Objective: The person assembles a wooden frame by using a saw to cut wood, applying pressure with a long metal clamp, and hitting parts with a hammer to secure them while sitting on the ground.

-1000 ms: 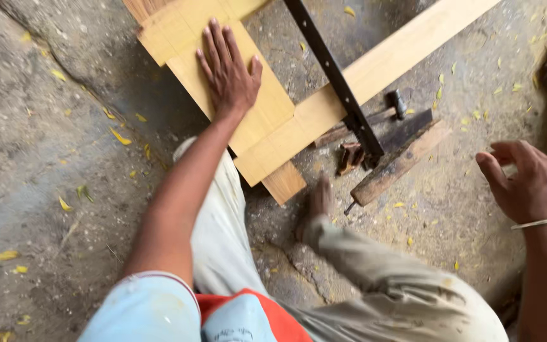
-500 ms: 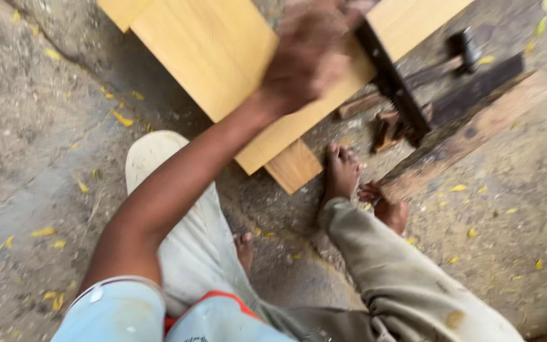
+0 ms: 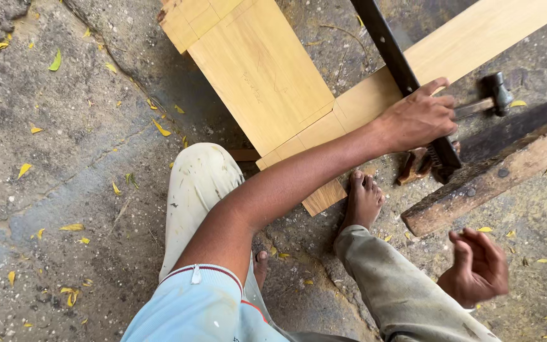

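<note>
We judge the black steel bar clamp (image 3: pixel 392 57), lying across the pale boards (image 3: pixel 267 82), stiff and heavy, best held low where our left hand (image 3: pixel 418 119) seemingly wraps it; right hand (image 3: pixel 476 266) hangs loosely curled, empty.

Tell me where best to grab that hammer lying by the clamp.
Probably the wooden handle, coming from above. The hammer lies flat with its dark head at the far right, and the left hand on the clamp crowds the handle's near end.

Head camera looks steeply down, close over the ground (image 3: pixel 64 190).
</note>
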